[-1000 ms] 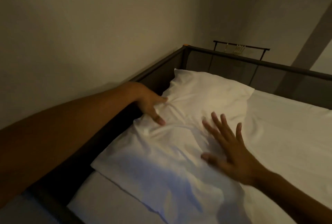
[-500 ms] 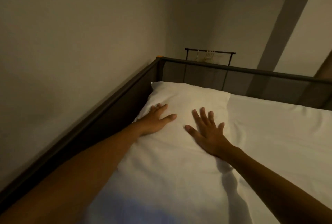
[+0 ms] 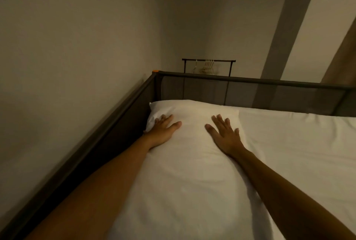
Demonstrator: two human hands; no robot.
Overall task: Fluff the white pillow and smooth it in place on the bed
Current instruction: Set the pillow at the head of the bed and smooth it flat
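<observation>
The white pillow (image 3: 192, 158) lies flat along the left side of the bed, its far end close to the corner of the frame. My left hand (image 3: 163, 130) rests palm down on the pillow's far left edge, fingers spread, where the fabric is slightly creased. My right hand (image 3: 224, 132) lies flat on the pillow's far right part, fingers spread, near its right edge. Neither hand holds anything. The white sheet (image 3: 300, 149) covers the mattress to the right.
A dark metal bed frame with mesh panels (image 3: 250, 91) rims the mattress on the left and at the far end, tight against the beige wall (image 3: 77, 56). A black clothes rack with hangers (image 3: 208, 66) stands behind the far rail.
My left hand let go of the bunched pillow fabric and went flat. Both hands slid toward the far end and moved apart, and the pillow surface now looks smooth.
</observation>
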